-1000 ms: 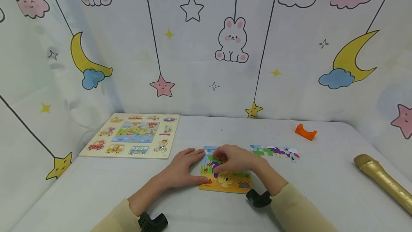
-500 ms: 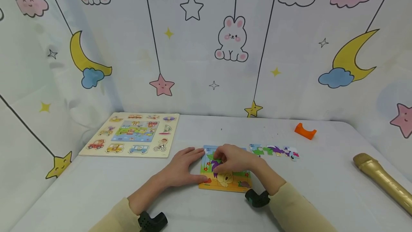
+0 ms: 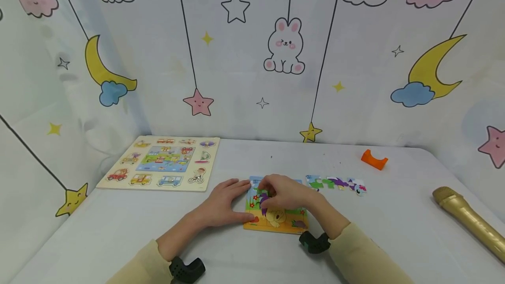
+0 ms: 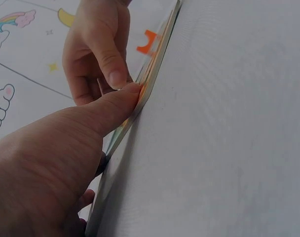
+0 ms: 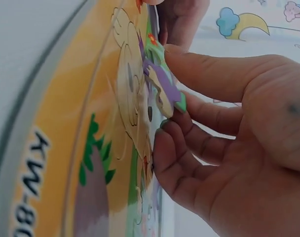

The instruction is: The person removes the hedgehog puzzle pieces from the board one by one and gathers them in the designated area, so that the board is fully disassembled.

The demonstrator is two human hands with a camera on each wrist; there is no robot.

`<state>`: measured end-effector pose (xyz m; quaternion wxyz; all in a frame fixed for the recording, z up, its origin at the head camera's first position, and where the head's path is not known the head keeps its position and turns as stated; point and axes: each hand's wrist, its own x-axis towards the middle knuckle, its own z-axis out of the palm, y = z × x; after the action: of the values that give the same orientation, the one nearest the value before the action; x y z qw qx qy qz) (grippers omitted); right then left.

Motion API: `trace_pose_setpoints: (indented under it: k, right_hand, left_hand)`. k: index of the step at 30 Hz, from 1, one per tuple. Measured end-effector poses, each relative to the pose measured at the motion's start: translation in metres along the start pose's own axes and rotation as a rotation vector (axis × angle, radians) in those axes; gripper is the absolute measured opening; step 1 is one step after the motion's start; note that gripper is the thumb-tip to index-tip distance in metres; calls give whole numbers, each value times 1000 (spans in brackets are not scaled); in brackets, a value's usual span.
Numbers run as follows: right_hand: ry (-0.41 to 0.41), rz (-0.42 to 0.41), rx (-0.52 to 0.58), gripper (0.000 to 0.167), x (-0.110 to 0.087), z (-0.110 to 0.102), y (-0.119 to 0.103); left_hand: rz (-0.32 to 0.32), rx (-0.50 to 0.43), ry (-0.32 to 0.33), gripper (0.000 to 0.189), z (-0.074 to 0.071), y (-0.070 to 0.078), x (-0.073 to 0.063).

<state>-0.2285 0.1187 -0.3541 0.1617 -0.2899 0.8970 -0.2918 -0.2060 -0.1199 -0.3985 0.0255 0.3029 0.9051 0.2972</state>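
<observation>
A small jigsaw board with a yellow, purple-maned figure lies on the table between the hands. My left hand rests at its left side, fingers extended, with the thumb on the near left corner; the left wrist view shows that thumb along the board's edge. My right hand is over the middle of the board. Thumb and fingers pinch a green and purple puzzle piece, tilted against the picture surface. The right hand hides part of the picture. Several joined or adjacent puzzle pieces lie right of the board.
A larger vehicle puzzle board lies at the back left. An orange curved piece is at the back right, and a gold microphone at the far right. A printed cloth rises behind the table.
My right hand has shifted slightly left over the board, still pinching the puzzle piece. The left hand stays in place, and the head view has tilted a little.
</observation>
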Motion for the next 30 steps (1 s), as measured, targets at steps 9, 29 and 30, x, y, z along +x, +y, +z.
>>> trace_pose_setpoints:
  k: [9,29,30]
  right_hand:
    - [16,-44,69,11,-1,2,-1]
    - [78,-72,110,14,-1,-6,10]
    - [83,-70,113,14,-1,-8,11]
  left_hand:
    - [-11,-4,-7,86,1,-1,0]
    - [-6,2,-6,85,0,1,0]
    - [-6,2,-6,85,0,1,0]
